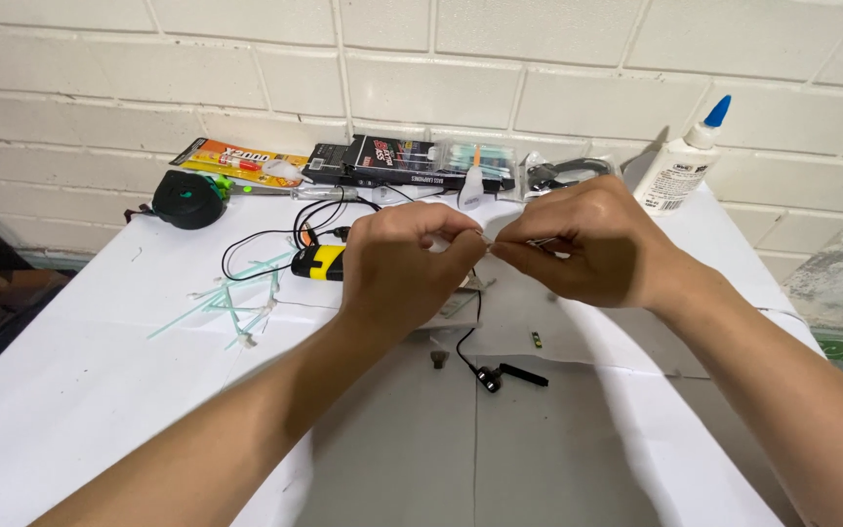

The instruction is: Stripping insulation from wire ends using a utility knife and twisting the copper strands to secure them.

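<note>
hard to see: whatever the 2 hands are pinching is tiny and pale, mostly buried behind the fingertips, so honestly can't tell what it is. a thin black wire (pixel 470 327) disappears up behind the left hand, can't see where it ends.
cut off: both forearms run out of the near edge of the shot.
left hand (pixel 397 263): raised over the middle of the bench (pixel 80 390), back of the hand facing the camera, fingers curled in tight, thumb and forefinger pinched on the small pale bit.
right hand (pixel 592 244): same height, just right of the left one, fingertips almost touching it, fingers narrow and pinched on the same tiny piece (pixel 485 239).
under the hands: black wire hangs down to a small black earbud (pixel 490 379) lying on the bench, near side.
left of the hands: yellow and black lighter (pixel 319 262), then a scatter of pale green swabs (pixel 236 303).
far edge: black tape measure (pixel 189 198), flat packets (pixel 392 161) along the brick wall, white glue bottle (pixel 685 161) with a blue tip at far right.
</note>
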